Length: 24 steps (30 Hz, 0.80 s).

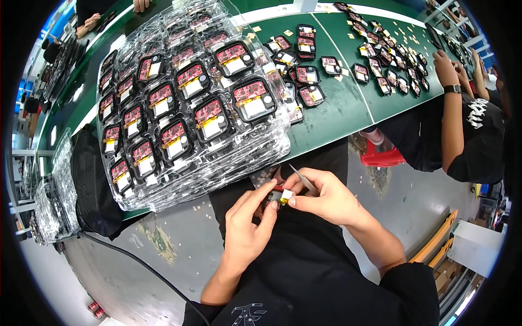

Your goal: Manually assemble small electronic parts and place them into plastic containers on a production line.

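Small red board [276, 194] pinched by both hands: left hand [246, 227], right hand [325, 200] also gripping tweezers [302, 179]; clear tray stack [185, 108] just above board.

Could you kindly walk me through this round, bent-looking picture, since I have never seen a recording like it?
A wide fisheye camera on a person's head looks down, so straight edges curve. No machine here: the left hand and right hand hold a small red circuit module over the lap; the right also grips thin tweezers. On the green table stand stacked clear trays of similar modules, with loose modules beyond. A co-worker's arm reaches in at the right.
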Tool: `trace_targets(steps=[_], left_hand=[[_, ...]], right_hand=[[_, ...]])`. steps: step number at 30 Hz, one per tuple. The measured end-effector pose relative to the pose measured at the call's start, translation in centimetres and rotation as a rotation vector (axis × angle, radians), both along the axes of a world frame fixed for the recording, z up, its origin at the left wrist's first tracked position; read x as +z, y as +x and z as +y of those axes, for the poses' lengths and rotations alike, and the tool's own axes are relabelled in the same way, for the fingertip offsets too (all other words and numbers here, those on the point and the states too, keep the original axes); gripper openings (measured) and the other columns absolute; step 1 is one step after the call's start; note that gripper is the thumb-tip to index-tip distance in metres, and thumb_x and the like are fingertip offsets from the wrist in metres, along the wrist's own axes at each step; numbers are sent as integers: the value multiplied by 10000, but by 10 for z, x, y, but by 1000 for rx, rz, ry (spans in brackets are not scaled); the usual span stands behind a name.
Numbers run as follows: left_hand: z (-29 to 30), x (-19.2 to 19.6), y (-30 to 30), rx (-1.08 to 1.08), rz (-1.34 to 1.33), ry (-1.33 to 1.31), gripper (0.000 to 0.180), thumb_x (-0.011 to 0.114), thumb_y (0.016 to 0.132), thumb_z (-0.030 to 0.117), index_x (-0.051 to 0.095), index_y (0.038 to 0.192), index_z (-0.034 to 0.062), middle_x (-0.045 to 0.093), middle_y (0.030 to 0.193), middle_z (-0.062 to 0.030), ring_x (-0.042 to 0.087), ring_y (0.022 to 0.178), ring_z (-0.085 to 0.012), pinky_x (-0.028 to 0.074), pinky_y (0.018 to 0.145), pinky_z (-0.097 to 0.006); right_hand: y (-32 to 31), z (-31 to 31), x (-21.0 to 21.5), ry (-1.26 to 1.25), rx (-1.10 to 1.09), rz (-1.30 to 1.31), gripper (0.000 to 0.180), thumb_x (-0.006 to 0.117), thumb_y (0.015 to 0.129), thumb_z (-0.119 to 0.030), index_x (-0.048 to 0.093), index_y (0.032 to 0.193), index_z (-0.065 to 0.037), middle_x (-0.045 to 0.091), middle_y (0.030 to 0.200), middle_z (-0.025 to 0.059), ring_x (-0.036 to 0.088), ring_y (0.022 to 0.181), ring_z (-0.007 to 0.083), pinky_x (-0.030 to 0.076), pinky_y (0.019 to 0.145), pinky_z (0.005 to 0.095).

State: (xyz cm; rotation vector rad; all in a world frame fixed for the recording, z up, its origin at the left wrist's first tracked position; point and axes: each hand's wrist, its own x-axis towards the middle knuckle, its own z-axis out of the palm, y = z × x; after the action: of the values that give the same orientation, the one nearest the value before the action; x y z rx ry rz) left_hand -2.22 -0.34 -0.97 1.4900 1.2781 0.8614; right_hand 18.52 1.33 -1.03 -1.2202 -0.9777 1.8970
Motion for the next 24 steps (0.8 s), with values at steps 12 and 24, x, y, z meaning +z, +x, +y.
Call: trace_targets(steps=[12, 24], left_hand=[[-2, -14, -1, 28, -462, -279, 307, 652, 975, -69, 610, 1278, -39, 696, 1064, -75, 648, 909, -86, 533, 796, -233], [-4, -10, 4, 15, -298, -110, 440, 688, 944, -84, 637, 1378, -25, 676, 1115, -106, 666, 951, -121, 598, 793, -251]], right_hand=[[-6, -5, 30, 364, -11, -395, 133, 767, 914, -32, 754, 1029, 34, 714, 879, 98, 657, 750, 119, 521, 665, 276], [-17, -11, 12, 636, -154, -448, 155, 794, 835, 71, 776, 987, 44, 753, 941, 156, 758, 838, 206, 599, 729, 280]])
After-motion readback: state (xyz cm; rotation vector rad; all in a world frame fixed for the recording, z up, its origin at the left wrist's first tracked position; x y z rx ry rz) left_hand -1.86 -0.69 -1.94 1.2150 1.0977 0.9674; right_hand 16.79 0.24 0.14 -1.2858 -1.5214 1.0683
